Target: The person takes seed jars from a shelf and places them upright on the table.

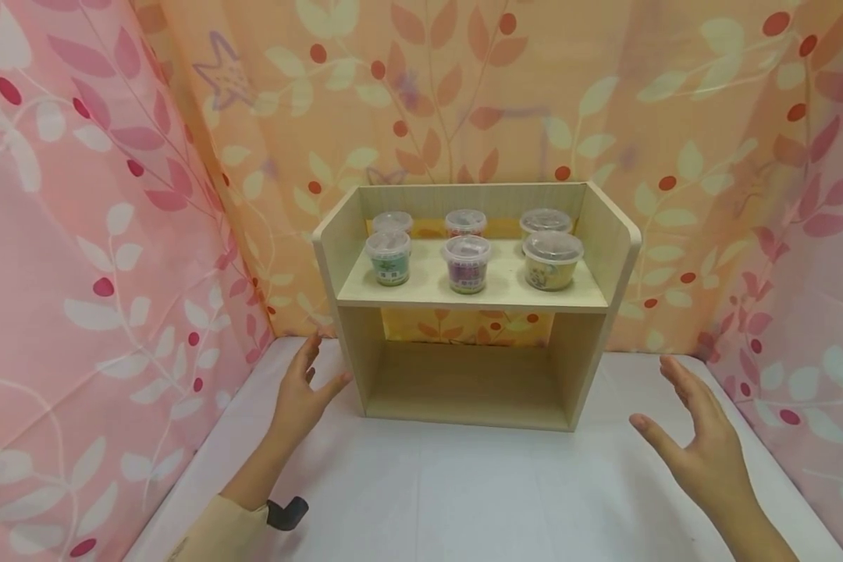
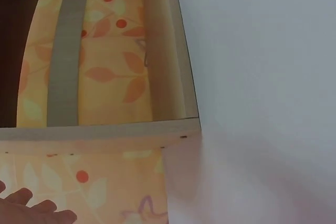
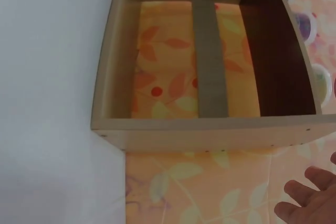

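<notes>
A light wooden two-tier shelf (image 1: pixel 471 305) stands on the white table. Its upper tier bears several small lidded tubs in two rows. In front are a teal tub (image 1: pixel 391 265), a purple tub (image 1: pixel 467 273) and a wider pale yellow tub (image 1: pixel 552 272); others stand behind them. My left hand (image 1: pixel 302 394) is held beside the shelf's left side, fingers spread and holding nothing. Farther out from the right side, my right hand (image 1: pixel 706 445) has its thumb apart from its fingers and nothing in it. In the right wrist view, fingertips (image 3: pixel 300 192) show near the shelf's side.
The white table (image 1: pixel 478 492) extends in front of the shelf. Orange leaf-patterned cloth (image 1: pixel 464 101) hangs behind it, and pink patterned cloth (image 1: pixel 77 234) lines the left and right sides. A black band piece (image 1: pixel 288 513) juts from the left sleeve.
</notes>
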Demonstrator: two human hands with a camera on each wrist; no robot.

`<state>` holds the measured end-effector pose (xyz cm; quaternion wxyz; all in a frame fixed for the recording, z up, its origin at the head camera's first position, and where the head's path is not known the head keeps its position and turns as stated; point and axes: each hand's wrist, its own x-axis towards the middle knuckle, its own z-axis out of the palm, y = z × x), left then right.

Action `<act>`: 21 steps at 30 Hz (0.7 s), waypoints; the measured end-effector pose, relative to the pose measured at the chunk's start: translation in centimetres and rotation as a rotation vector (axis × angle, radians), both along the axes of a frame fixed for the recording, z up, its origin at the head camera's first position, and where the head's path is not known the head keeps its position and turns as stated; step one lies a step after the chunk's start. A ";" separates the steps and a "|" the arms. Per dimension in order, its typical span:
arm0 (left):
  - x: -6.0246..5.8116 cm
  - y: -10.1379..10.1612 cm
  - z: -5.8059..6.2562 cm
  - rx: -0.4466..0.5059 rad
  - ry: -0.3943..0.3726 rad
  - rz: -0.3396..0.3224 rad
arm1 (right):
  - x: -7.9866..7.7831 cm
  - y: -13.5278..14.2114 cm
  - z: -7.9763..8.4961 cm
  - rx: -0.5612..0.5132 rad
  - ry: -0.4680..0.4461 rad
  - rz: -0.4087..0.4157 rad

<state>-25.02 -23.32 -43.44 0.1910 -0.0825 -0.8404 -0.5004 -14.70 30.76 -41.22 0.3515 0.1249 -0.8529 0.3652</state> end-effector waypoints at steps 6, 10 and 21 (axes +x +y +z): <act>-0.8 0.7 0.0 0.103 -0.017 -0.036 | 0.0 -1.2 1.5 -0.029 0.020 0.072; -1.3 1.3 0.1 0.184 -0.016 -0.051 | -0.1 -2.1 2.5 -0.062 0.058 0.123; -2.4 2.8 0.3 0.236 0.020 -0.066 | -0.7 -4.8 4.6 -0.141 0.079 0.233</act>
